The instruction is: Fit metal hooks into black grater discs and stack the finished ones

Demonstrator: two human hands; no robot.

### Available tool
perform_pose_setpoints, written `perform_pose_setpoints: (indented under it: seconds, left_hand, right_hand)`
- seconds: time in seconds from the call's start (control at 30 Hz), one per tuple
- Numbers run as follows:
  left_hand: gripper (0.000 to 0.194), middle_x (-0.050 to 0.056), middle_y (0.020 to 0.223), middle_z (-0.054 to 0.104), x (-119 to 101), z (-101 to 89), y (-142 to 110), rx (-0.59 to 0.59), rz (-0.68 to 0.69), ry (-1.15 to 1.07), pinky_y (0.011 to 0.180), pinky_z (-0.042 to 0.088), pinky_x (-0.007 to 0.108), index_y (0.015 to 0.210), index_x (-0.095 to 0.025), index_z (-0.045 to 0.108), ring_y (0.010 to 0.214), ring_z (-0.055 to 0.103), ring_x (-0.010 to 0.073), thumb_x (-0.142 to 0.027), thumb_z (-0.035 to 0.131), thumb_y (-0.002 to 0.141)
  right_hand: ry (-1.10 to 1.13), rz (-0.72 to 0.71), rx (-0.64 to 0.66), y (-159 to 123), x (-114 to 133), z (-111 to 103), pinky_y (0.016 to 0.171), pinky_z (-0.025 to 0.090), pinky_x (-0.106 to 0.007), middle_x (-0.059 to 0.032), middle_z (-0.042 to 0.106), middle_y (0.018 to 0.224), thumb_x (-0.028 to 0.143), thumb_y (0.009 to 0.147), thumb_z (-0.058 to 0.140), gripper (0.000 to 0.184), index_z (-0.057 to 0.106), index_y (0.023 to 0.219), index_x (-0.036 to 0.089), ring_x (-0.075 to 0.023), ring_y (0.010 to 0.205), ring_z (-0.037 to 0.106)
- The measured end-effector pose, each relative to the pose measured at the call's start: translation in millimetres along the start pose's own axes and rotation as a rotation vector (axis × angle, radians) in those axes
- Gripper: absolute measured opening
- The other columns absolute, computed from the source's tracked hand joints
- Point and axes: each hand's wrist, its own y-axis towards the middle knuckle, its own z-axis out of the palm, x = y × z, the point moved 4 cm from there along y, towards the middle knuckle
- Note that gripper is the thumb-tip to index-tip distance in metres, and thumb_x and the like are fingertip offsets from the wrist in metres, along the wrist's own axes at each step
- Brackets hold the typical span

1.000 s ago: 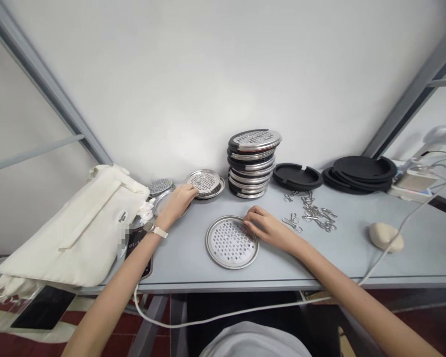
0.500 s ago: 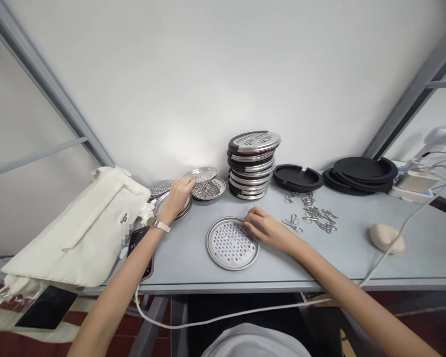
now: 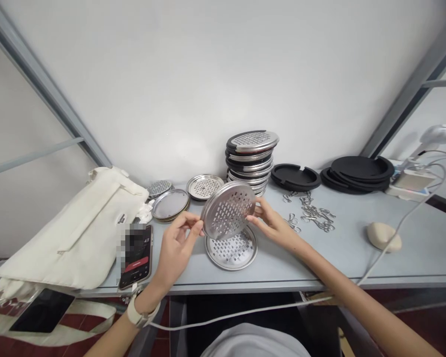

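Note:
Between my two hands a round metal grater plate (image 3: pixel 228 210) is held tilted above the table. My left hand (image 3: pixel 176 245) pinches its left rim between thumb and fingers. At its right rim my right hand (image 3: pixel 273 223) grips with the thumb on the near face and fingers behind. Directly below lies a second grater plate (image 3: pixel 232 257), flat on the table and partly covered by the held one. Farther left are a perforated grater plate (image 3: pixel 205 187) and a stack of plain-faced metal discs (image 3: pixel 171 204).
Behind stands a tall stack of graters with black holders (image 3: pixel 250 153). To its right are black round holders (image 3: pixel 296 177), more black holders (image 3: pixel 360 173) and metal clips (image 3: pixel 315 215). A phone (image 3: pixel 137 258), cream bag (image 3: pixel 67 228), beige mouse (image 3: pixel 383 237) and white cable (image 3: pixel 405 218) lie around.
My left hand has come back from the plates at the rear left, bringing a grater plate over the one on the table. My right hand has lifted and taken hold of its right rim.

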Motion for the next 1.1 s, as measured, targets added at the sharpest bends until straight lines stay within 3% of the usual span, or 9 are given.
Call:
perform_pose_setpoints:
  seconds: [0.17, 0.3, 0.43, 0.63, 1.1]
  left_hand:
    - [0.024, 0.0, 0.074, 0.06, 39, 11.3, -23, 0.004, -0.38, -0.313, 0.075, 0.047, 0.024, 0.088, -0.016, 0.06, 0.073, 0.059, 0.0121, -0.039, 0.064, 0.087]
    - [0.036, -0.001, 0.073, 0.06, 60, 22.0, -39, 0.086, -0.538, -0.406, 0.068, 0.048, 0.025, 0.102, -0.016, 0.053, 0.069, 0.061, 0.0133, -0.044, 0.066, 0.084]
    - [0.051, -0.003, 0.072, 0.057, 68, 26.1, -46, 0.171, -0.507, -0.292, 0.06, 0.047, 0.026, 0.119, -0.015, 0.044, 0.061, 0.061, 0.0139, -0.049, 0.061, 0.085]
    - [0.042, -0.001, 0.077, 0.056, 77, 24.1, -50, 0.262, -0.429, -0.026, 0.058, 0.044, 0.025, 0.124, -0.014, 0.045, 0.058, 0.055, 0.0111, -0.043, 0.045, 0.094]
    - [0.045, -0.001, 0.077, 0.057, 81, 21.6, -49, 0.272, -0.448, 0.022, 0.063, 0.046, 0.026, 0.127, -0.012, 0.047, 0.063, 0.059, 0.013, -0.04, 0.047, 0.092]
  right_hand:
    - [0.118, 0.111, 0.033, -1, -2, -2, 0.07, 0.049, -0.03, 0.0023, 0.057, 0.072, 0.046, 0.096, 0.048, 0.039, 0.042, 0.126, 0.022, -0.0163, 0.07, 0.058]
    - [0.0, 0.232, 0.078, -2, -9, -1, 0.058, 0.041, -0.026, 0.0049, 0.049, 0.063, 0.051, 0.096, 0.043, 0.04, 0.047, 0.121, 0.019, -0.0139, 0.059, 0.047]
    - [-0.107, 0.261, 0.133, -3, -13, 2, 0.056, 0.036, -0.026, 0.0058, 0.047, 0.06, 0.052, 0.095, 0.04, 0.04, 0.05, 0.116, 0.019, -0.013, 0.055, 0.042]
    - [-0.205, 0.255, 0.179, -4, -14, 4, 0.055, 0.032, -0.026, 0.0075, 0.041, 0.056, 0.049, 0.096, 0.038, 0.037, 0.051, 0.114, 0.02, -0.0131, 0.053, 0.038]
    - [-0.33, 0.226, 0.223, -4, -16, 6, 0.053, 0.031, -0.025, 0.0071, 0.045, 0.055, 0.043, 0.098, 0.036, 0.031, 0.053, 0.112, 0.021, -0.0133, 0.051, 0.041]
